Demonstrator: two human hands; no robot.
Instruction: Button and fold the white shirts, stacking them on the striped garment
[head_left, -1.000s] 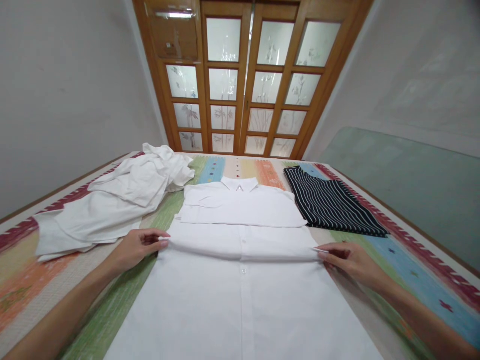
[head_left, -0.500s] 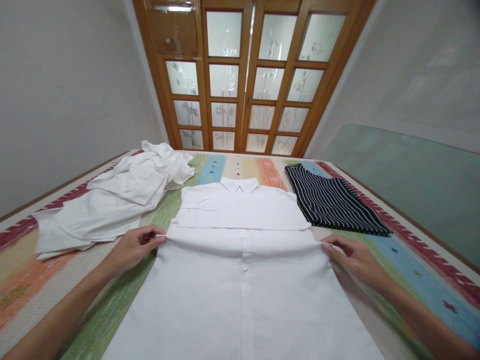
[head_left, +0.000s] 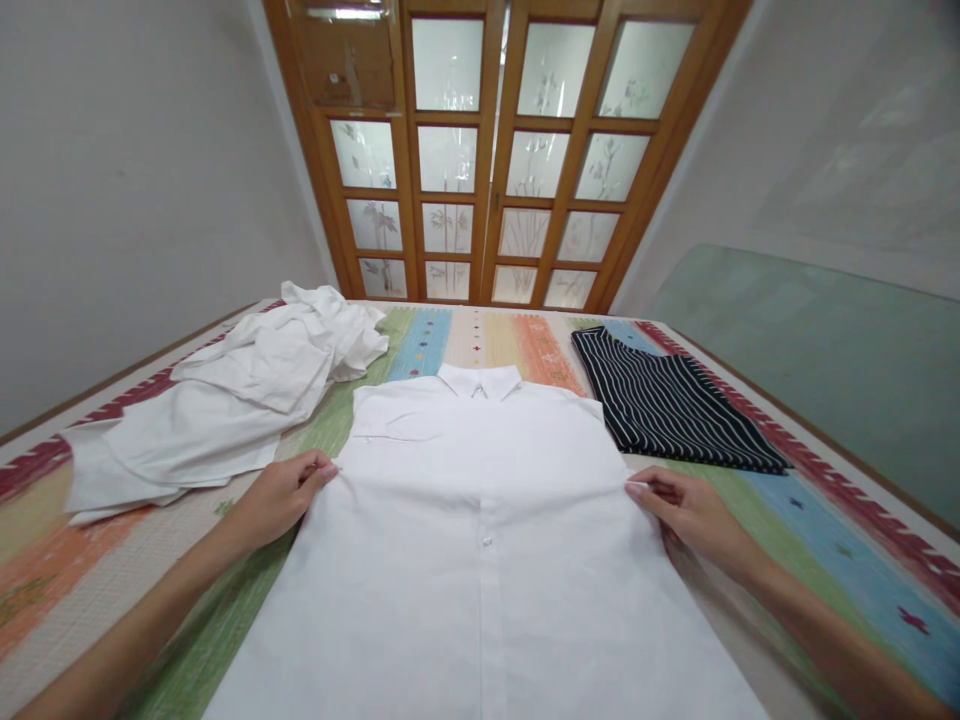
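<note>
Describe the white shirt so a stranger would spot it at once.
Start at the wooden doors at the far end and come down to the multicoloured striped cover. Along its middle lies the white shirt, collar towards the doors. It is spread out smooth, unlike the crumpled white cloth to its left and the black-and-white striped cloth to its right.
</note>
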